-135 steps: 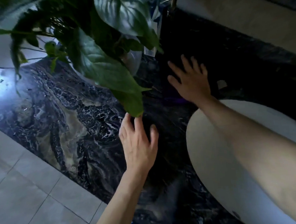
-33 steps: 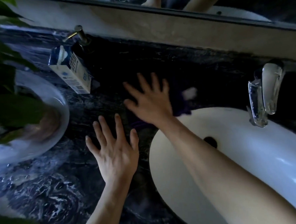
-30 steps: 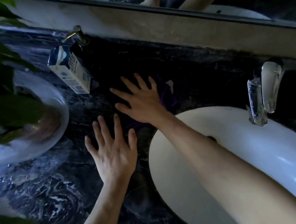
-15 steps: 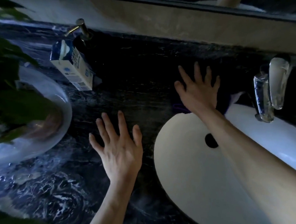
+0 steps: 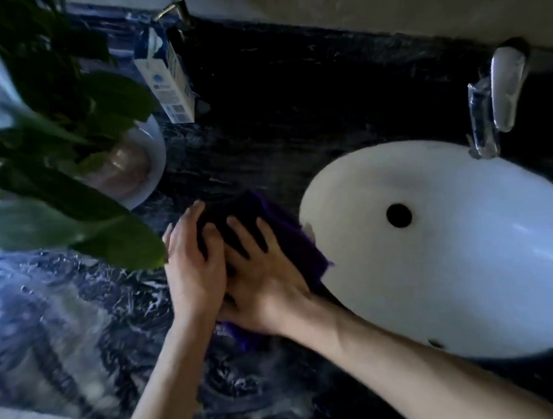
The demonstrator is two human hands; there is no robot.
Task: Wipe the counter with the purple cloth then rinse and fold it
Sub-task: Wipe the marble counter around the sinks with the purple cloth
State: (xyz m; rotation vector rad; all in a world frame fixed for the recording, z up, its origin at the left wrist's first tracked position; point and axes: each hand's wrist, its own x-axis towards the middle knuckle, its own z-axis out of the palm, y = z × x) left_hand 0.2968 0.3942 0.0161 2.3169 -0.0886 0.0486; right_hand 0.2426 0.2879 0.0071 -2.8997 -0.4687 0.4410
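The purple cloth (image 5: 289, 240) lies bunched on the dark marble counter (image 5: 263, 107), just left of the white sink basin (image 5: 464, 263). My right hand (image 5: 262, 274) presses flat on the cloth with fingers spread. My left hand (image 5: 191, 265) sits beside it, its fingers curled over the cloth's left part, and the two hands overlap. Most of the cloth is hidden under the hands; a purple corner shows below my right wrist.
A chrome faucet (image 5: 500, 95) stands behind the basin at the right. A blue-and-white carton (image 5: 165, 77) and a soap pump (image 5: 175, 6) stand at the back left. A leafy plant (image 5: 57, 140) in a white dish (image 5: 148, 164) overhangs the counter's left side.
My right hand slid the cloth from the back of the counter near the faucet forward and left to the basin's left rim. My left hand moved onto the cloth beside it.
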